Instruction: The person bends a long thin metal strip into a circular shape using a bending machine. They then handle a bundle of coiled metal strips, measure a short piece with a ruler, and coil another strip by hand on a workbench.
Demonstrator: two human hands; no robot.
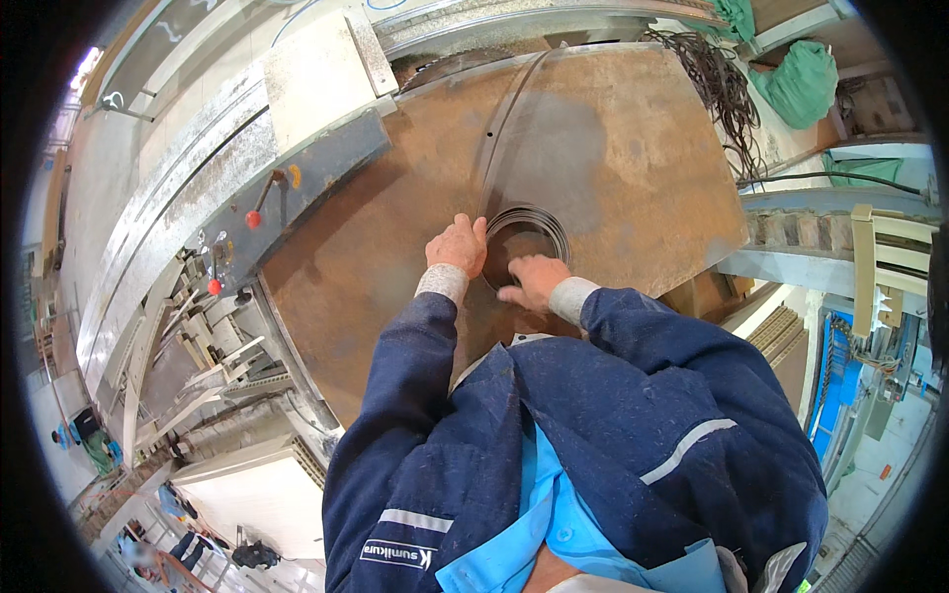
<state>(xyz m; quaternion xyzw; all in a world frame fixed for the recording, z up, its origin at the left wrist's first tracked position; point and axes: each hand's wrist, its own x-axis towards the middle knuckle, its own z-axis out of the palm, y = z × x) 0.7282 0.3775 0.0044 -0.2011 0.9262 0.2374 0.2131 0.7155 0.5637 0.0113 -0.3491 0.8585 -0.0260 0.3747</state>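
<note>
A coil of thin metal strip [557, 231], wound in several loops, lies on the rust-brown metal tabletop [647, 148] close to my body. At its left side, my left hand [457, 247] is closed with the fingers curled and the thumb against the loops. My right hand [537, 282] reaches over the coil's near right edge; its thumb and fingers are apart and slightly blurred. Part of the coil is hidden under the hands. From beside the coil, a dark curved line [502, 119] runs to the table's far edge; whether it is strip or a groove is unclear.
Left of the tabletop stands a grey machine housing [326, 178] with red-knobbed levers [254, 218]. Pale offcuts [222, 351] are piled below it. Tangled dark cords [707, 79] and a green sack [799, 87] lie at the far right. Another person [148, 558] is at lower left.
</note>
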